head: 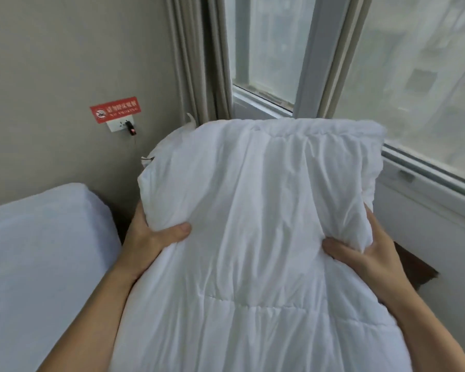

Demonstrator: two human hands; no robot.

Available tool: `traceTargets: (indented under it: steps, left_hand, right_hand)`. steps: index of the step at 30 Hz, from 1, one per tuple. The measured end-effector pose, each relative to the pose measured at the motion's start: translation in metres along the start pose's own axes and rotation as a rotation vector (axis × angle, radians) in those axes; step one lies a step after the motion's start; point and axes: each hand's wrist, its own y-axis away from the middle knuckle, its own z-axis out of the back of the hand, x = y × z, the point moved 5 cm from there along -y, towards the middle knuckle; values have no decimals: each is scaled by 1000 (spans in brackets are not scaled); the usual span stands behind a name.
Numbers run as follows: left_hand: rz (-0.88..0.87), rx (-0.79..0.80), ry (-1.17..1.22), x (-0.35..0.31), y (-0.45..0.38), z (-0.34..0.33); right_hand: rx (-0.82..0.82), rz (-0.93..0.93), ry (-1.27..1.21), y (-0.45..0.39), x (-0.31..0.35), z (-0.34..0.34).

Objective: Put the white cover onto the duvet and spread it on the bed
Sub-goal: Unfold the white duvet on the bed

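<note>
A folded white quilted duvet (pixel 258 210) fills the middle of the view, held up in front of me near the window. My left hand (pixel 151 237) grips its left side, thumb on top and fingers hidden underneath. My right hand (pixel 365 251) grips its right side the same way, bunching the fabric. The bed (pixel 38 251), covered in a white sheet, lies at the lower left. A bit of thinner white fabric (pixel 191 124) pokes out behind the duvet's top left corner; I cannot tell if it is the cover.
A grey wall at the left carries a red no-smoking sign (pixel 115 109) and a socket with a plug (pixel 122 125). Beige curtains (pixel 199 63) hang in the corner. Large windows (pixel 387 76) with a low sill run along the right. Dark floor (pixel 416 267) shows at the right.
</note>
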Motion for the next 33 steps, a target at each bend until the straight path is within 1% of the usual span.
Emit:
traceTargets:
  steps: [3, 6, 10, 14, 17, 21, 26, 29, 33]
  left_hand:
    - [-47, -193, 42, -19, 41, 67]
    - [-91, -403, 46, -29, 77, 137]
    - [-154, -647, -9, -26, 123, 235]
    - [-122, -894, -59, -9, 174, 321]
    - [-90, -1056, -88, 10, 213, 369]
    - [-43, -1279, -94, 34, 261, 411]
    - [65, -1575, -140, 66, 299, 431]
    - [135, -1738, -177, 84, 302, 436]
    - [238, -1925, -171, 107, 284, 433]
  right_hand:
    - [196, 131, -10, -12, 55, -52]
    - [384, 224, -29, -30, 91, -128]
    - [645, 322, -61, -47, 124, -269]
    - [882, 387, -49, -35, 144, -421]
    - [1065, 422, -24, -13, 150, -519]
    - [1301, 402, -54, 27, 161, -627]
    - [1568, 431, -87, 72, 165, -745]
    - [1731, 451, -94, 89, 157, -815]
    - [1941, 468, -108, 102, 145, -899]
